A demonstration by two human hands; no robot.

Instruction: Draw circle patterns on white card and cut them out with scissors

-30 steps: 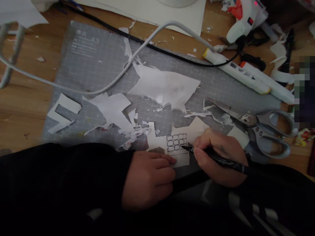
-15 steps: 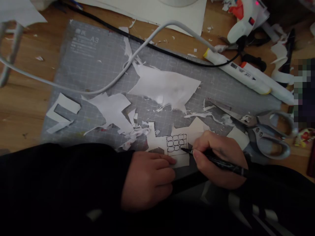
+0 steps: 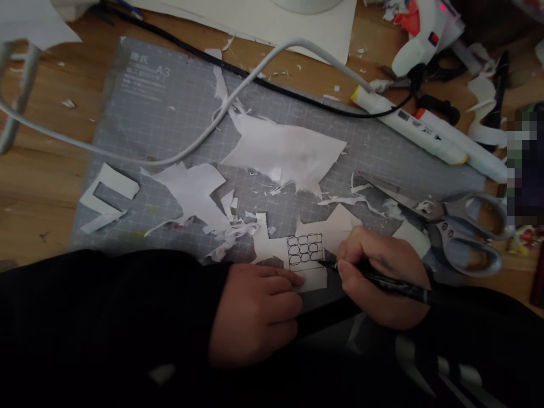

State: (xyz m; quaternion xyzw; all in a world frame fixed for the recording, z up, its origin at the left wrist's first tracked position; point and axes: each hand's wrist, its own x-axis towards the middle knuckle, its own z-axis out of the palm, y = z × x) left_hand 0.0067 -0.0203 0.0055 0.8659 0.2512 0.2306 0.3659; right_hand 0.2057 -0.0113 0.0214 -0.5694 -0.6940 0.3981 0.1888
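A small white paper piece (image 3: 313,279) lies near the front edge of the grey cutting mat (image 3: 140,124), with black rounded shapes drawn in rows inside a ruled box. My left hand (image 3: 259,311) rests beside it, index fingertip pressing on its lower left part, the other fingers curled under; nothing shows inside them. In my right hand (image 3: 382,277) a black pen (image 3: 395,286) is pinched, its tip at the lower right of the drawn box. Silver scissors (image 3: 442,218) lie half open just beyond my right hand.
White paper scraps (image 3: 289,147) are scattered over the mat. A white cable (image 3: 195,148) and a black cable (image 3: 297,101) cross it. White markers (image 3: 416,127) lie at the upper right, below a white glue gun (image 3: 419,42). Large white sheets (image 3: 238,20) lie behind.
My right hand has shifted slightly right with the pen, and more of the bottom row of rounded shapes is drawn. My left hand keeps its place on the paper.
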